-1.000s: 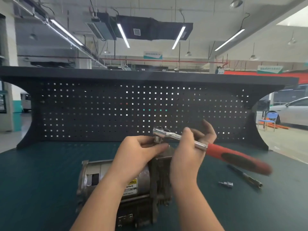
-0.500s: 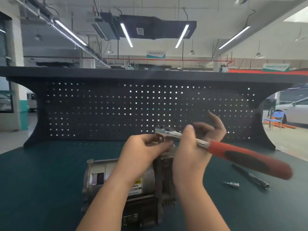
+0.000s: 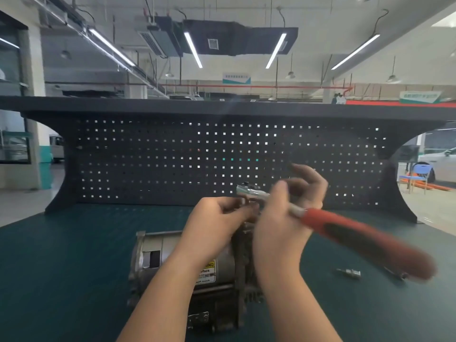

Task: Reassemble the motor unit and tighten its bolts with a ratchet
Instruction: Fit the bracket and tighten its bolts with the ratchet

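Steel motor unit (image 3: 158,253) lying sideways, yellow warning label, red-handled ratchet (image 3: 345,228) above

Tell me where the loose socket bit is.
The loose socket bit lies on the green mat, right of the motor unit, under the ratchet handle.

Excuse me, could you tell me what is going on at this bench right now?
A person is working on a motor unit lying on the green bench mat. The right hand holds a red-handled ratchet by its metal shank, head over the motor's top. The left hand pinches something just under the ratchet head; what it is cannot be made out. A small socket lies loose to the right.
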A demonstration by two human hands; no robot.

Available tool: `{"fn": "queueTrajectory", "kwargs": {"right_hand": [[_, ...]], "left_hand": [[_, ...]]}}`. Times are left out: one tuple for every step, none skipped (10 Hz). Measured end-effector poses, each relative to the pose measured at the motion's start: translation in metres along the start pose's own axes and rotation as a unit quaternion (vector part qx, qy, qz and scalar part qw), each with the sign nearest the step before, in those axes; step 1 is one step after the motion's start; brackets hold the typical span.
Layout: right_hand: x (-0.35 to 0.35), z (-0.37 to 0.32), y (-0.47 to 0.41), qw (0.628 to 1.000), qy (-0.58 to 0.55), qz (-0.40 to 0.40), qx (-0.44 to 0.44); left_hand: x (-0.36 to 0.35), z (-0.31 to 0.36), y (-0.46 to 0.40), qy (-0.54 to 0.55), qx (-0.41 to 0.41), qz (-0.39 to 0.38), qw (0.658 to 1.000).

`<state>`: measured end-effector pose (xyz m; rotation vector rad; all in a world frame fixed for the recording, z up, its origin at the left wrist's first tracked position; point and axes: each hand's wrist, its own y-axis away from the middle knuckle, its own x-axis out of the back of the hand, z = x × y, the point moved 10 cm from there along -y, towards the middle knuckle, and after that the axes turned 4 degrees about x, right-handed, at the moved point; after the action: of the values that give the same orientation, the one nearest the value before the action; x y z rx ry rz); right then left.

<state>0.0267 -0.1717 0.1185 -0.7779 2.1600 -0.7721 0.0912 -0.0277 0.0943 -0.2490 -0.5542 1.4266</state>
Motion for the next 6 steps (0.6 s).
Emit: {"fn": "queueTrajectory", "kwargs": {"right_hand": [[-0.057,-0.055,0.047,0.927,0.178,-0.195,0.267],[-0.036,-0.045,0.032,0.947,0.170,-0.104,0.254],[0.005,0.003,-0.003,0.999,0.020,-0.023,0.035],[0.011,0.050,-0.002,0.979,-0.110,0.025,-0.173],[-0.007,0.009,-0.001,0.999,0.018,-0.015,-0.039],[-0.057,-0.055,0.040,0.938,0.177,-0.166,0.249]], "left_hand": [[0.012,-0.005,0.003,-0.185,0.038,0.090,0.978],[-0.010,-0.023,0.014,-0.019,0.082,-0.053,0.995],[0.000,-0.007,-0.003,0.034,0.026,-0.034,0.999],[-0.002,0.000,-0.003,-0.006,-0.024,-0.026,0.999],[0.001,-0.005,-0.007,0.009,-0.008,-0.016,1.000],[0.009,-0.013,-0.011,-0.061,0.006,0.015,0.998]]}}
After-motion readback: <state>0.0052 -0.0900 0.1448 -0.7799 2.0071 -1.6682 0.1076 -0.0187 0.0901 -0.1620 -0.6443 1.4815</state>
